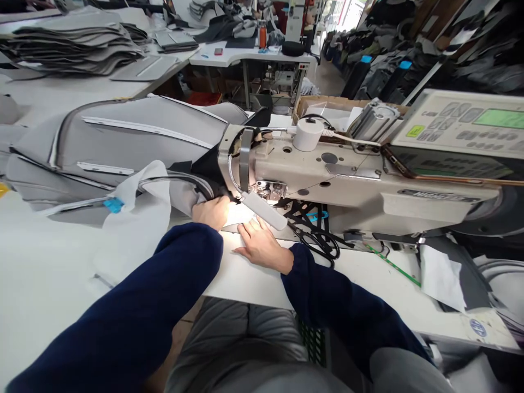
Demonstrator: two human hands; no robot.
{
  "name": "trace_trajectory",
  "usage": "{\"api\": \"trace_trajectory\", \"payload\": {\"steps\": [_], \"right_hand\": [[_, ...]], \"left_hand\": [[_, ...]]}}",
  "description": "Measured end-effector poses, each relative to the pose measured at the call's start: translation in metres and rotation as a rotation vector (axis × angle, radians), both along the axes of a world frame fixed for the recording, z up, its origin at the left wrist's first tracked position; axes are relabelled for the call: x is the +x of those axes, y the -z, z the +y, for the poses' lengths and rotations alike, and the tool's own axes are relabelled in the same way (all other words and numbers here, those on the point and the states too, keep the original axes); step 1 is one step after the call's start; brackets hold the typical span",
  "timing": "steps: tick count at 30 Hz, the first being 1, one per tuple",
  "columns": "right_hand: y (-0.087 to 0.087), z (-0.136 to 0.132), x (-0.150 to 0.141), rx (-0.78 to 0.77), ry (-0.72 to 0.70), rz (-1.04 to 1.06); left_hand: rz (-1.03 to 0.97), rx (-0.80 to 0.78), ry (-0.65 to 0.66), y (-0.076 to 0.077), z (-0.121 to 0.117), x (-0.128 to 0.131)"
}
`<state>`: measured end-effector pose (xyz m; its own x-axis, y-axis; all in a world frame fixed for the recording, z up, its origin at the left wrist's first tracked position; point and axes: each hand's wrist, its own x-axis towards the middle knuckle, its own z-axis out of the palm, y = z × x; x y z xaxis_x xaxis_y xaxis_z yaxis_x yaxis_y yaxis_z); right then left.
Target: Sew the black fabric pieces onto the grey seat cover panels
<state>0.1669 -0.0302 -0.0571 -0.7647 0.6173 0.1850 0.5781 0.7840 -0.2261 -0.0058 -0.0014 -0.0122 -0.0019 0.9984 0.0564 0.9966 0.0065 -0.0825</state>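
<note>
A large grey fabric cover (pixel 135 139) with dark piping and white strips lies left of a sewing machine (pixel 311 180), its near end running in under the head. My left hand (pixel 212 213) is closed on the cover's bunched edge, just left of the needle area. To the right, my right hand (pixel 262 245) lies with its fingers stretched out over white material, the fingertips partly under the machine's grey lamp (pixel 265 210). The needle itself is hidden. Black scissors (pixel 317 240) rest beside my right wrist. A thin white sheet (pixel 141 213) trails from the cover, near a blue clip (pixel 113 205).
A control panel (pixel 462 123) with a green display stands at the right, above the machine arm. Stacked grey panels (pixel 77 46) lie on the back left table. An orange bottle (pixel 262 35) stands on the far table. A white scrap (pixel 442 278) lies at the right.
</note>
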Motion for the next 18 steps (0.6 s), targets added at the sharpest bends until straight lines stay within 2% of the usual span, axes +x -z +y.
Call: {"api": "trace_trajectory", "payload": {"steps": [3,6,9,11,14,18], "right_hand": [[-0.002,-0.001,-0.001,0.003,0.015,-0.016],[0.001,-0.001,-0.001,0.031,-0.012,-0.039],[0.005,-0.001,-0.001,0.071,-0.032,-0.033],[0.008,-0.001,-0.001,0.079,-0.022,-0.021],[0.009,-0.001,-0.001,0.074,-0.008,-0.020],[0.008,0.000,-0.001,0.018,0.011,0.045]], "left_hand": [[0.026,0.034,0.157,0.011,0.003,0.001],[0.032,0.064,0.500,0.021,-0.004,-0.005],[0.068,0.074,0.809,0.019,-0.014,-0.015],[0.086,0.068,0.870,0.013,-0.020,-0.021],[0.098,0.039,0.882,0.005,-0.024,-0.024],[0.171,0.112,0.818,0.005,-0.020,-0.024]]}}
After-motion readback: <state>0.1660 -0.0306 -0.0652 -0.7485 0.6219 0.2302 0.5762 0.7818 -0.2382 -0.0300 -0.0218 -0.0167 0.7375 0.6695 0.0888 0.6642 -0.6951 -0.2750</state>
